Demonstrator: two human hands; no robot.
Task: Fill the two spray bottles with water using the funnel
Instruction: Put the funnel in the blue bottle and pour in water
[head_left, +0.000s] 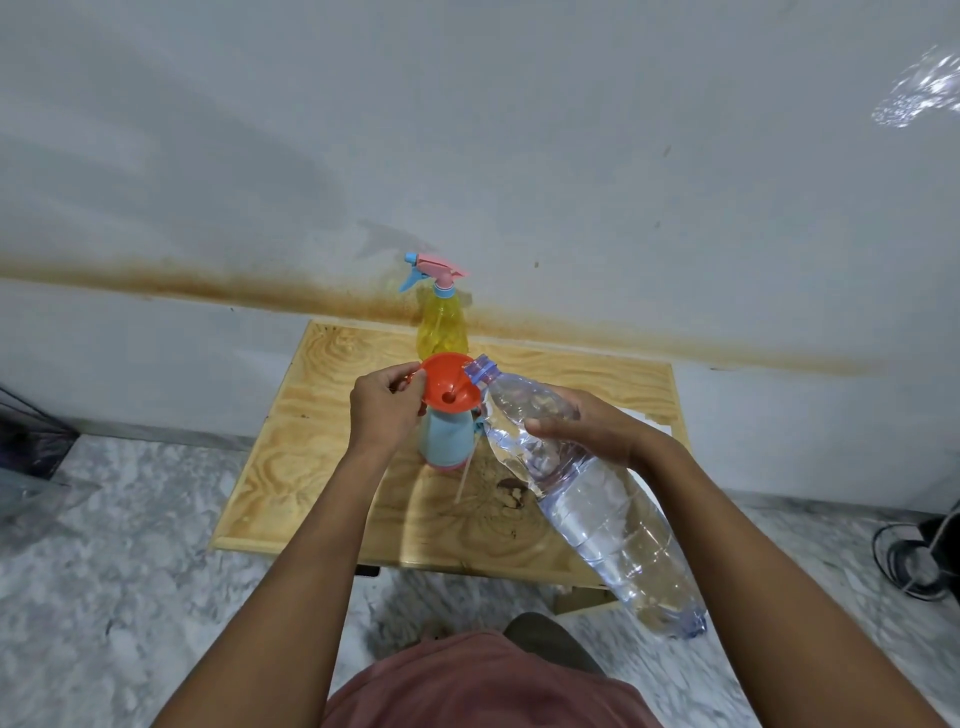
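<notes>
An orange funnel (448, 383) sits in the neck of a light blue spray bottle (448, 436) standing mid-table. My left hand (383, 410) pinches the funnel's rim and tab on its left side. My right hand (589, 425) grips a large clear water bottle (587, 499), tilted with its open mouth at the funnel's right rim. A yellow spray bottle (441, 325) with a pink and blue trigger head stands upright at the table's far edge, behind the funnel. A thin white dip tube (464, 480) lies on the table beside the blue bottle.
The small wooden table (311, 467) stands against a white wall with a brown stain band. A dark stain marks the tabletop near the water bottle. Black cables (914, 561) lie on the marbled floor at right, and dark objects sit at far left.
</notes>
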